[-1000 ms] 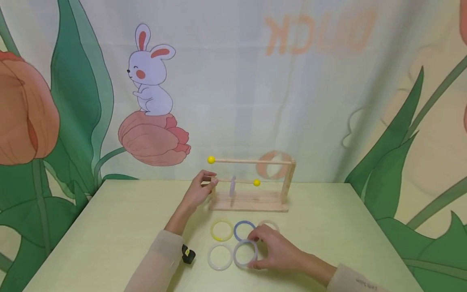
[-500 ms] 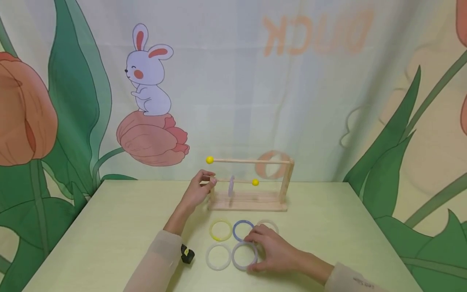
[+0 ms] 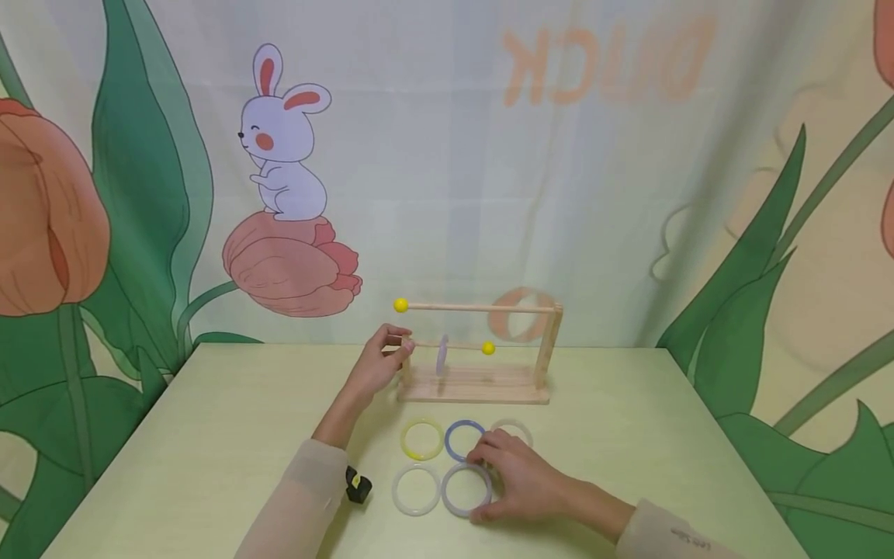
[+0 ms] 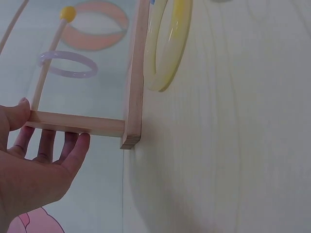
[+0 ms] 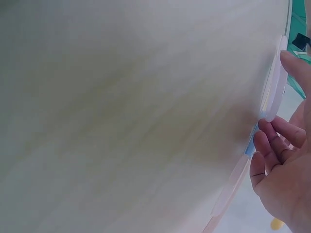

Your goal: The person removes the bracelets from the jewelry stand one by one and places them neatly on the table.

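Observation:
My left hand (image 3: 377, 366) grips the short upright post (image 4: 80, 124) of a wooden ring stand (image 3: 475, 394), thumb on one side and fingers on the other. A pale purple ring (image 3: 441, 357) hangs on the stand's lower rod, which ends in a yellow ball (image 3: 488, 348). In front of the stand, my right hand (image 3: 524, 480) holds a greyish-purple ring (image 3: 445, 491) between thumb and fingertips, close to the table. A blue ring (image 3: 448, 442) lies just beyond those fingers. In the right wrist view, the held ring (image 5: 278, 90) shows nearly edge-on.
A yellow ring (image 3: 403, 439), a whitish ring (image 3: 395, 491) and a pale ring (image 3: 528, 436) partly behind the right hand lie on the table (image 3: 628, 435). A small black object (image 3: 359, 487) sits beside the left sleeve. A printed curtain (image 3: 419, 155) hangs behind the table.
The greyish-purple ring has shifted slightly toward the person with the right hand and overlaps the blue ring less. The left hand keeps its grip on the post.

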`<state>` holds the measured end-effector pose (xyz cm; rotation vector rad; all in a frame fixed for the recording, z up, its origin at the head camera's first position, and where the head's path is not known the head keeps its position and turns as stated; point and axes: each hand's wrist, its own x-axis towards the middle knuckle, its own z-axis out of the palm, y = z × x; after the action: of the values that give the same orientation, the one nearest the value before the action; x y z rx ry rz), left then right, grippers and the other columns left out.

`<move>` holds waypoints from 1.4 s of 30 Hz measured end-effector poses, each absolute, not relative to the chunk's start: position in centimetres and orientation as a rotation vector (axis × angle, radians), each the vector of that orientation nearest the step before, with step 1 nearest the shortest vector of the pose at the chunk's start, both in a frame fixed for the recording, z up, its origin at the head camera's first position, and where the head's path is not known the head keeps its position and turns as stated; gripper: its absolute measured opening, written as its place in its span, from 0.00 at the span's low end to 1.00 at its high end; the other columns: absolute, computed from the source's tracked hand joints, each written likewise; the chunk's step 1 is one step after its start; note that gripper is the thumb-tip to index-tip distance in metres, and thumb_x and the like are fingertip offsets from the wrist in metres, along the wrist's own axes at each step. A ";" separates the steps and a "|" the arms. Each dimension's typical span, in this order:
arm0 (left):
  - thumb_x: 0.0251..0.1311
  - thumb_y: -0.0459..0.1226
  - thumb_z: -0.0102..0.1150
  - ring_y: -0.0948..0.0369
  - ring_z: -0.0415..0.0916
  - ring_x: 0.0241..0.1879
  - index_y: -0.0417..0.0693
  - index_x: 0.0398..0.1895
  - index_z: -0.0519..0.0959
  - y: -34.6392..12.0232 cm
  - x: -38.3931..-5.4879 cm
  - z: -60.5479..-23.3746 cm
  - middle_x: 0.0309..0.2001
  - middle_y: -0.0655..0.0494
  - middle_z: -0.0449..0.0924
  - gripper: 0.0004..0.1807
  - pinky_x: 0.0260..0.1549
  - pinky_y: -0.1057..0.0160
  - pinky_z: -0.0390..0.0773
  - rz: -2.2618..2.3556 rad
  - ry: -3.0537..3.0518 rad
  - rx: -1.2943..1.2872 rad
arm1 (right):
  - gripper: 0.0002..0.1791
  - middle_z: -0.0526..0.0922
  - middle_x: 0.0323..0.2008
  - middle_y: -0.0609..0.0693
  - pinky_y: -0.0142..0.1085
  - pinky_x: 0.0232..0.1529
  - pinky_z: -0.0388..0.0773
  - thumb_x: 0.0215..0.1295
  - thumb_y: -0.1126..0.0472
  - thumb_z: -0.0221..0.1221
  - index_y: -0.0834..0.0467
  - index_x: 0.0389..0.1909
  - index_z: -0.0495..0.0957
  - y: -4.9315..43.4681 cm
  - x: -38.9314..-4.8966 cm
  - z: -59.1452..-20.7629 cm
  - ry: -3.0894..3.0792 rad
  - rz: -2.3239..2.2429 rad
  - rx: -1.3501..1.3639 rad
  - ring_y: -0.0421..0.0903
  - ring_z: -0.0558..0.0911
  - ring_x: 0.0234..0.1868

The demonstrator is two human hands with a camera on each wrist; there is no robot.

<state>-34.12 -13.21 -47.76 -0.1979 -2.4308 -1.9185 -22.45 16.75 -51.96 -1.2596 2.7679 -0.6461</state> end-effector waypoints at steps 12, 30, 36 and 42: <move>0.79 0.41 0.59 0.43 0.79 0.62 0.46 0.66 0.74 -13.3 -34.3 -47.8 0.60 0.41 0.76 0.18 0.63 0.44 0.79 -1.932 -2.426 -0.201 | 0.39 0.75 0.55 0.38 0.41 0.60 0.76 0.53 0.32 0.76 0.51 0.58 0.80 16.5 -22.4 -51.9 2.771 -0.600 -1.241 0.38 0.71 0.56; 0.79 0.41 0.59 0.43 0.79 0.61 0.43 0.67 0.73 -13.3 -34.1 -47.8 0.60 0.42 0.76 0.20 0.62 0.45 0.80 -1.921 -2.432 -0.205 | 0.37 0.74 0.54 0.39 0.37 0.61 0.76 0.54 0.35 0.77 0.53 0.56 0.78 16.2 -22.1 -51.5 2.770 -0.553 -1.268 0.38 0.71 0.55; 0.79 0.41 0.59 0.42 0.79 0.62 0.43 0.68 0.72 -13.2 -34.2 -47.9 0.60 0.40 0.76 0.20 0.63 0.44 0.79 -1.923 -2.425 -0.206 | 0.37 0.74 0.53 0.39 0.37 0.61 0.76 0.55 0.34 0.76 0.53 0.56 0.78 16.2 -22.1 -51.6 2.772 -0.546 -1.272 0.38 0.71 0.55; 0.79 0.40 0.59 0.42 0.79 0.62 0.43 0.67 0.73 -13.2 -34.2 -47.9 0.60 0.41 0.76 0.20 0.63 0.44 0.79 -1.929 -2.426 -0.203 | 0.36 0.75 0.52 0.40 0.37 0.60 0.77 0.58 0.33 0.74 0.55 0.56 0.80 16.2 -22.1 -51.2 2.776 -0.547 -1.265 0.38 0.72 0.54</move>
<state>-34.23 -13.17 -47.88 -0.2029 -2.4259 -1.9295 -22.10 16.25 -51.22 -1.2654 2.7755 -0.5469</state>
